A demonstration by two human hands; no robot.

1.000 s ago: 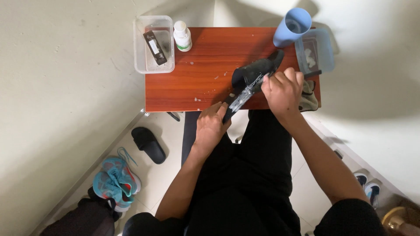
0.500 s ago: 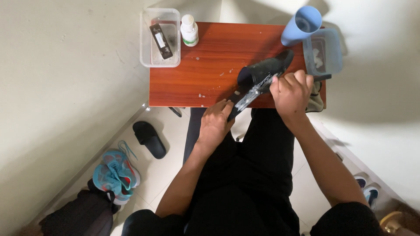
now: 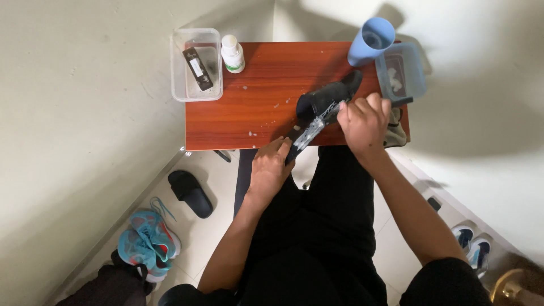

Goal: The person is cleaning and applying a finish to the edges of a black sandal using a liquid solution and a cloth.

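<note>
Both hands [image 3: 362,122] on black shoe [image 3: 326,99]

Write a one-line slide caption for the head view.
Left hand steadies a soapy black shoe on a red-brown table while the right hand works on it.

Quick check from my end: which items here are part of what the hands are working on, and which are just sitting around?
In hand: black shoe on the wooden table, gripped by left hand and right hand.

Lying about: blue cup, white bottle, two clear containers, black slipper, teal sneaker.
</note>
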